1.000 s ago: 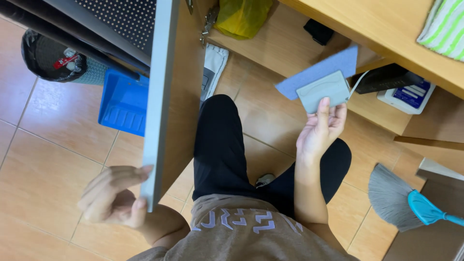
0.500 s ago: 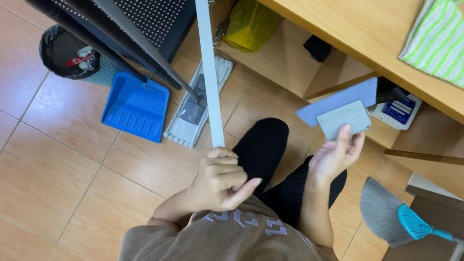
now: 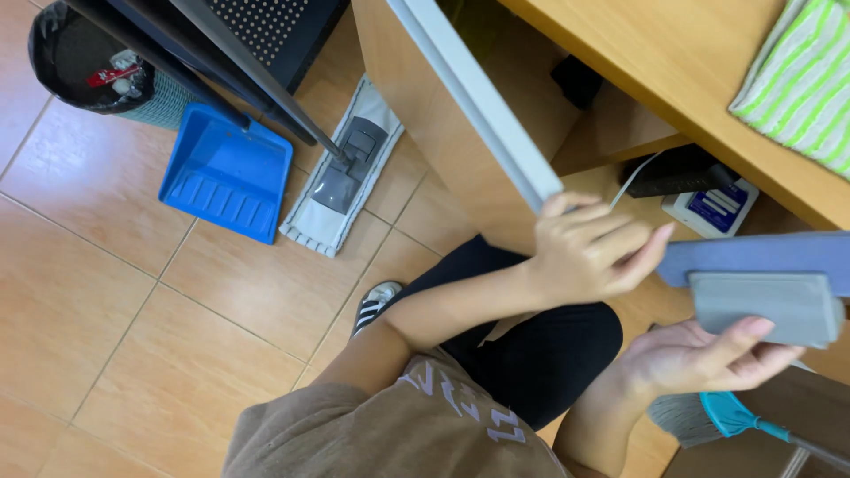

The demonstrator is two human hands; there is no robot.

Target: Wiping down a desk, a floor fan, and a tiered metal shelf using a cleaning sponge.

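I am crouched on a tiled floor in front of a wooden cabinet. My left hand (image 3: 589,248) grips the lower corner of the cabinet door (image 3: 443,133), a wooden panel with a pale grey edge that runs diagonally up and left. My right hand (image 3: 699,354) is palm up, with its fingers closed under a grey rectangular block (image 3: 766,305). A flat blue-grey sheet (image 3: 753,257) lies just above the block, close to my left fingertips. I cannot tell whether either hand holds that sheet.
A blue dustpan (image 3: 221,173), a flat mop head (image 3: 341,177) and a black bin (image 3: 88,62) are on the floor at the left. A green striped cloth (image 3: 797,80) lies on the wooden desk (image 3: 637,53). A teal-headed broom (image 3: 735,416) is at the lower right.
My left hand has swung the door from the left side of the view over to the right, close to my right hand. The grey block stays in my right hand.
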